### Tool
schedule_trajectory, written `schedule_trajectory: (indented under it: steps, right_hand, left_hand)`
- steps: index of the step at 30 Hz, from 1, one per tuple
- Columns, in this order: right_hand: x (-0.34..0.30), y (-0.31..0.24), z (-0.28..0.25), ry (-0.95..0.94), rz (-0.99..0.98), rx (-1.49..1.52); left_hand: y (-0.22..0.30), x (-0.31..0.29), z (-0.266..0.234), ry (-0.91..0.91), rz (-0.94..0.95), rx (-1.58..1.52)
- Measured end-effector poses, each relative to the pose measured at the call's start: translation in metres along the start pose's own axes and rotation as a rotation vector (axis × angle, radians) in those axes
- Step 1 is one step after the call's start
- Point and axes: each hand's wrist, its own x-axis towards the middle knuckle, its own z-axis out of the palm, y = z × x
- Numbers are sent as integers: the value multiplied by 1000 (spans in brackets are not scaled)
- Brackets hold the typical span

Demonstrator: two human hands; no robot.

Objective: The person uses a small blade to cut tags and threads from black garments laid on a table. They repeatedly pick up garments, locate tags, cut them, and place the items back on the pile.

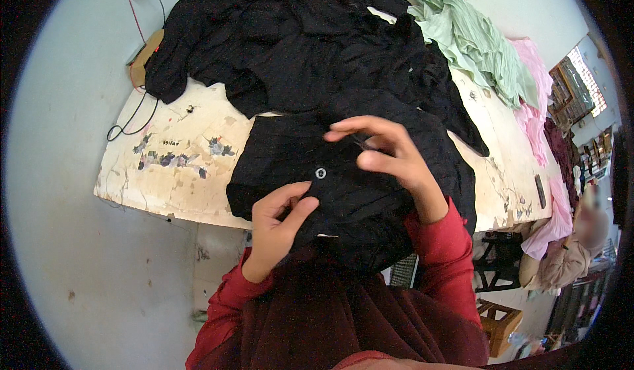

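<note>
A black garment (284, 46) lies spread and rumpled over the table, its near part hanging toward my lap. On the cloth sits a small round whitish ring with a dark centre (321, 173), perhaps a button or snap. My left hand (277, 228) pinches the black cloth just below and left of this ring, thumb against forefinger. Above the cloth, to the right of the ring, my right hand (393, 155) is raised with curved fingers. A small dark object (360, 141) shows between its fingers and thumb; its kind is unclear.
The worn pale tabletop (178, 119) shows peeling patches. Pale green cloth (472, 46) and pink cloth (528, 99) lie at the right. A dark slim object (540, 191) rests near the right edge. A cabled box (142, 66) stands at far left. Another person (574, 251) sits at right.
</note>
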Motion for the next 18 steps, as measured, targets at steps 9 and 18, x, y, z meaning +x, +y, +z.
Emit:
schedule_trajectory:
  steps: [9, 18]
  right_hand:
    - [14, 19, -36, -597, 332, -347]
    - [-7, -27, -88, 968, -597, -1137]
  left_hand:
    - [37, 71, -37, -102, 153, 62]
    - [22, 145, 27, -193, 229, -168]
